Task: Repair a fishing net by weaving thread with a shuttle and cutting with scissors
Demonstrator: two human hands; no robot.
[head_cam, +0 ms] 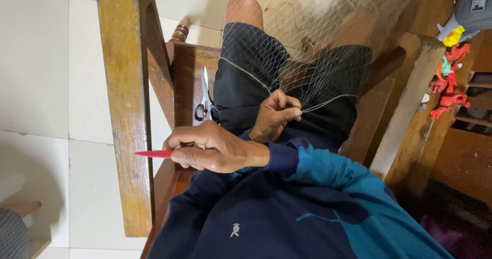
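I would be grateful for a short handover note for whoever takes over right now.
Right hand: closed on the red needle, tip out past the chair arm.
Left hand: fingers pinching the net edge line.
Net lies over both thighs; scissors rest on the seat beside the leg.
Done: net gripped, needle in hand.
Left: cannot tell how much mesh remains.

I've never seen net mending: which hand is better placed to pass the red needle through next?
Probably the right hand: its grip already holds the red needle, while the left hand is busy pinching the net over the lap.
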